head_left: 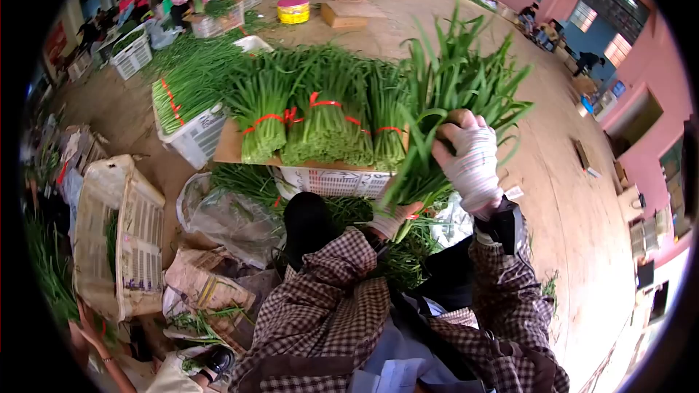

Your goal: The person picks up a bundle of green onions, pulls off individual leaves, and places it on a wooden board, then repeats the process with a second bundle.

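My left hand (393,220), in a light glove, is wrapped round the lower stems of a loose bunch of long green leafy stalks (462,76). The bunch leans up and to the right. My right hand (470,156), in a striped white glove with bare fingertips, is curled against the leaves at the bunch's right side. Just left of it, several bundles of green stalks (320,124) tied with red bands lie on a cardboard sheet (229,142) over a white crate (335,182).
A white crate of stalks (193,138) stands at the left, with an empty dirty crate (138,240) nearer. Clear plastic (240,225) and loose leaves lie around my knees. Another person's arm (98,346) shows at lower left. Other people sit farther back.
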The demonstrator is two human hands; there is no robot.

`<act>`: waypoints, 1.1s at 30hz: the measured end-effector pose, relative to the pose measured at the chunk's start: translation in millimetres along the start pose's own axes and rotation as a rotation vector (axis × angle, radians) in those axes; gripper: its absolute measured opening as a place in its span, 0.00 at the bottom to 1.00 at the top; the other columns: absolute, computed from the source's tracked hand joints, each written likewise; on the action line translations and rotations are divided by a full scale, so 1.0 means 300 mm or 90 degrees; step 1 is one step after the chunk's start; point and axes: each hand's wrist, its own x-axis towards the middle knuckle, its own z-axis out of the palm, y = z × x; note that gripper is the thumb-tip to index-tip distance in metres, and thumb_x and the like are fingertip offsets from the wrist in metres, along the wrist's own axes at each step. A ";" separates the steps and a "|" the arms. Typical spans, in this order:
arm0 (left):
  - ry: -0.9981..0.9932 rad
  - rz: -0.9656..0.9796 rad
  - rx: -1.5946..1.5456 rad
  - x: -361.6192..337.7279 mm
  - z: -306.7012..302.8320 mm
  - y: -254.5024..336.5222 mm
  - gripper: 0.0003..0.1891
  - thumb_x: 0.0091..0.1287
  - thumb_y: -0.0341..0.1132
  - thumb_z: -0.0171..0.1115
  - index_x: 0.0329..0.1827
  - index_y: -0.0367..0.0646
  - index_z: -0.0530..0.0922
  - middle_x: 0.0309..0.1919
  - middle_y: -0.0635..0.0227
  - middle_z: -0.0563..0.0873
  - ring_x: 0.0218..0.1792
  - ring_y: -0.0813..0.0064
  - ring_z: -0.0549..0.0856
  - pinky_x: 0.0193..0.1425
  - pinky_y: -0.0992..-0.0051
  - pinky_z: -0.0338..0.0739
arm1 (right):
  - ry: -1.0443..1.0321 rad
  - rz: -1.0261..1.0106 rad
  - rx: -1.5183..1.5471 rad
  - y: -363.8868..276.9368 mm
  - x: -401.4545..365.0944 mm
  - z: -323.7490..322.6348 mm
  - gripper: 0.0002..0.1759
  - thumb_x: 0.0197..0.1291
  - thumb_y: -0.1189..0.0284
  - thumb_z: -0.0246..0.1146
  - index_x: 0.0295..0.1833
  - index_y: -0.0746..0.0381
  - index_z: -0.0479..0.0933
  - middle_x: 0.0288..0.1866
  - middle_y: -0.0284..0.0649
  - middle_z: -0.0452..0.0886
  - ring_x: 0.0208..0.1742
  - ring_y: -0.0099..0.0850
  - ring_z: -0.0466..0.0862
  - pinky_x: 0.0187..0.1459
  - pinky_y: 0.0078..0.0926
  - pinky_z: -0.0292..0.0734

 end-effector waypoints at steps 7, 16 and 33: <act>0.031 0.053 -0.007 -0.018 0.002 0.012 0.39 0.45 0.24 0.73 0.62 0.39 0.63 0.55 0.63 0.76 0.55 0.71 0.77 0.58 0.70 0.74 | 0.201 0.272 0.614 0.047 -0.052 0.200 0.12 0.57 0.74 0.58 0.46 0.66 0.74 0.47 0.44 0.76 0.44 0.37 0.75 0.48 0.32 0.69; 0.116 0.011 0.217 -0.077 0.052 0.183 0.43 0.46 0.35 0.74 0.65 0.36 0.61 0.58 0.55 0.72 0.61 0.66 0.70 0.65 0.67 0.65 | 0.183 0.162 0.568 0.240 -0.130 0.134 0.22 0.64 0.72 0.51 0.63 0.67 0.65 0.54 0.44 0.76 0.50 0.28 0.76 0.51 0.21 0.71; 0.133 -0.024 0.005 0.005 -0.051 0.064 0.29 0.48 0.25 0.73 0.54 0.32 0.70 0.46 0.62 0.81 0.41 0.74 0.82 0.45 0.78 0.80 | -0.015 -0.022 0.847 0.224 -0.316 -0.135 0.22 0.59 0.54 0.61 0.31 0.65 0.75 0.38 0.49 0.79 0.37 0.32 0.78 0.39 0.28 0.72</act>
